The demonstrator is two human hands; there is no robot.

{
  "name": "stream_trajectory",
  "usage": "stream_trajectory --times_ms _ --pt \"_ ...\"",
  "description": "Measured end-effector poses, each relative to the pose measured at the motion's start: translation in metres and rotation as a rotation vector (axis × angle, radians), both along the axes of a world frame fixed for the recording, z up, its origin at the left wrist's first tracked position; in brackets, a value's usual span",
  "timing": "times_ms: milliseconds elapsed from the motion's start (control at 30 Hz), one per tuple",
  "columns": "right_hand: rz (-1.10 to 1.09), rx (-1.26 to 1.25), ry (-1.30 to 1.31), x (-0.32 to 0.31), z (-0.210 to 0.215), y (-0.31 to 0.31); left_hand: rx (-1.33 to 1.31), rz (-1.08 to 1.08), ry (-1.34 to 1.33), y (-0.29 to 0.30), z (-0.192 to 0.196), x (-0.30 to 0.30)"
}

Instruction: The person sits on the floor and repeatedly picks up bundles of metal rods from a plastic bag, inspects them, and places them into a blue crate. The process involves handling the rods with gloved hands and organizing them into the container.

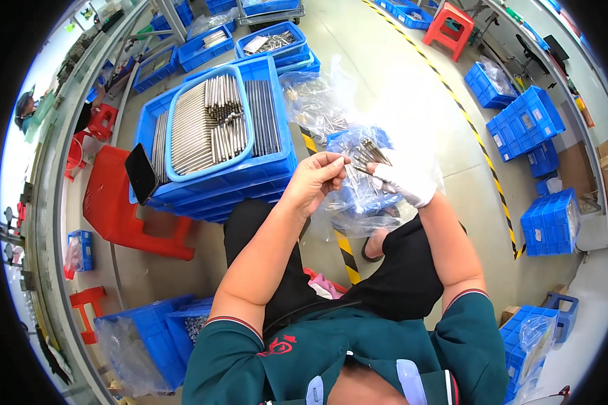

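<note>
My right hand (407,181), in a white glove, is closed around a small fanned bundle of thin metal rods (371,152). Close beside it on the left, my bare left hand (317,177) has thumb and forefinger pinched together. Whatever is in that pinch is too small to make out. Below both hands lies an open clear plastic bag (363,201) with loose metal rods in it, over a blue bin. To the left, a light-blue basket (248,135) full of silvery metal rods laid in rows rests on stacked blue crates (287,152). More rods stand around the basket in the top crate.
A dark phone (142,174) leans at the crate's left corner. Beside the stack is a red plastic stool (118,202). Another clear bag of rods (317,101) lies farther off. Yellow-black floor tape (483,148) runs along the right, with blue crates (525,121) beyond it.
</note>
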State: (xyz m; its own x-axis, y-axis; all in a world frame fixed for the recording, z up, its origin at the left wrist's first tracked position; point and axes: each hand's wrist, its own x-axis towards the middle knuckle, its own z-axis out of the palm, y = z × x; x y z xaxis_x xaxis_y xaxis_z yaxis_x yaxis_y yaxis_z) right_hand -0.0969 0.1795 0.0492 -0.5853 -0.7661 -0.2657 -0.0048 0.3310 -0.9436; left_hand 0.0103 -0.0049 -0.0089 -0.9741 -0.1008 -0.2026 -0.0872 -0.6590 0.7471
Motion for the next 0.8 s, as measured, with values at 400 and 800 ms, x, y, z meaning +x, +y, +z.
stream_trajectory --times_ms 400,800 --pt "0.069 0.015 0.387 -0.008 -0.028 -0.018 0.026 -0.005 -0.061 -0.002 -0.012 -0.003" --pt "0.043 -0.043 0.577 -0.01 -0.038 -0.026 -0.256 0.024 -0.076 -0.007 -0.007 -0.01"
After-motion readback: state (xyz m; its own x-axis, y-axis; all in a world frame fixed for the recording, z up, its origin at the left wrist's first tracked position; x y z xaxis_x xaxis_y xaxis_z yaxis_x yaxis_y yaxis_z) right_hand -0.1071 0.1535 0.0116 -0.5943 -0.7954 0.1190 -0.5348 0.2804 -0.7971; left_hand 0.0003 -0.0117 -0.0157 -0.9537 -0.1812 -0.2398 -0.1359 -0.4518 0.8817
